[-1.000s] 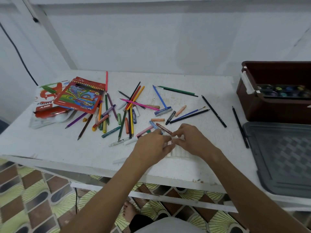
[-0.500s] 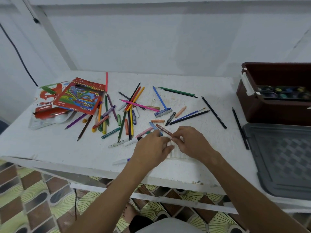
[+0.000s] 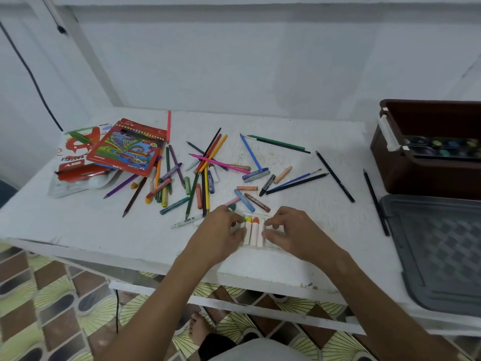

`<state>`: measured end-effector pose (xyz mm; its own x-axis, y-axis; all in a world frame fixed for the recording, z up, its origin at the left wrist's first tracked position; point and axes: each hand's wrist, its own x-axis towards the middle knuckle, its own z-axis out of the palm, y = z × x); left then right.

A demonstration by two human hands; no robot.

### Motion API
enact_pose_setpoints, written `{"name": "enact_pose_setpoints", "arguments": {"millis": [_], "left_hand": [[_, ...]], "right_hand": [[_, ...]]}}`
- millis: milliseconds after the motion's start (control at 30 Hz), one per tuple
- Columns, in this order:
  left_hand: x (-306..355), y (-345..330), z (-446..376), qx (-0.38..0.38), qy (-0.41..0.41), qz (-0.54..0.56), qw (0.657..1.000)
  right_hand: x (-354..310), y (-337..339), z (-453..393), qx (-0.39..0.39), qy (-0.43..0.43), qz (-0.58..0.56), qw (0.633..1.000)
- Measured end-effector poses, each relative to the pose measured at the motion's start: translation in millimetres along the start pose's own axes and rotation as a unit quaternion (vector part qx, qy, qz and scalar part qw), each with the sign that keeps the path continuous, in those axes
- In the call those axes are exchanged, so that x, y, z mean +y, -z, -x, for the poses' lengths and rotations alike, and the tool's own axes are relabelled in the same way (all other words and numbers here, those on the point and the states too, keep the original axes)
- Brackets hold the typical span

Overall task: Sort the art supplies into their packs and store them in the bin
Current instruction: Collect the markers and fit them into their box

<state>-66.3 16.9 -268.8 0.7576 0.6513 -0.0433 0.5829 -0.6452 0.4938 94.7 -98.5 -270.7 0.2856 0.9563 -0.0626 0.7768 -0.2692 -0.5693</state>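
Note:
A clear plastic pastel tray point(image 3: 273, 244) lies near the table's front edge, with three white-wrapped oil pastels point(image 3: 253, 231) side by side in it. My left hand point(image 3: 221, 230) grips the tray's left side, its fingertips against the leftmost pastel. My right hand point(image 3: 294, 230) holds the tray's right side with bent fingers. Loose coloured pencils and pastels point(image 3: 205, 175) are scattered behind the hands. A red coloured-pencil pack point(image 3: 125, 152) lies on a pastel pack point(image 3: 75, 144) at the left. The brown bin point(image 3: 416, 178) stands at the right with a watercolour palette point(image 3: 442, 148) inside.
A grey bin lid point(image 3: 442, 251) lies flat in front of the bin. Two black pencils point(image 3: 376, 201) lie between the pile and the bin. The white table point(image 3: 78, 225) ends just below my hands, with patterned floor beneath. A wall is close behind.
My hands were pressed together over the tray; they have moved apart to its two sides, uncovering the three pastels in it.

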Motion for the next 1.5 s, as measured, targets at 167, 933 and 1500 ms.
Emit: {"name": "enact_pose_setpoints", "arguments": {"millis": [167,933,1500], "left_hand": [[-5,8,-3,-0.013,-0.009,0.012,1.000],[-114,87,-139,0.003,0.123,-0.123,0.985],[-27,72,-45,0.012,0.088,0.002,0.996]], "right_hand": [[-6,1,-8,-0.011,-0.034,0.020,0.999],[-82,-49,-186,0.082,-0.126,0.005,0.989],[-55,14,-70,0.072,-0.181,-0.112,0.975]]}}
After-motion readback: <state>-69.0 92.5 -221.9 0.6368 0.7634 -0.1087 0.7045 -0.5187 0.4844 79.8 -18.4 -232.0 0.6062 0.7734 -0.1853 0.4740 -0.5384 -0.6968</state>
